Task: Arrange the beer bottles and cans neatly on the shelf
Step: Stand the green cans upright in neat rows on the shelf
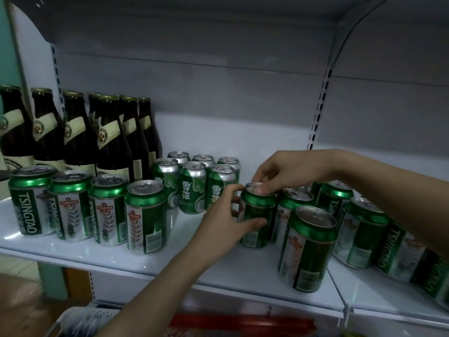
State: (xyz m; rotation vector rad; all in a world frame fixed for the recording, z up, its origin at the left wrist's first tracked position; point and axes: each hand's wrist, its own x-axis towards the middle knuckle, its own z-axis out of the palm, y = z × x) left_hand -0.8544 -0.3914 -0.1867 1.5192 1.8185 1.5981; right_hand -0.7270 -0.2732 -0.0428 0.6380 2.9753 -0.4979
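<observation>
while both hands (243, 203) grip one green can (257, 215), upright on shelf (170, 254)

open shelf (194, 229) centre, cans (308, 249) crowding right

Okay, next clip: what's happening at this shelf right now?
A person is sorting beer on a white shelf. Both hands are on one green can in the middle: the left hand wraps its side, and the right hand pinches its top rim. Four green cans stand in a front row at left, with dark bottles behind them. A tidy block of cans sits further back, and the cans at right are still loosely grouped.
</observation>
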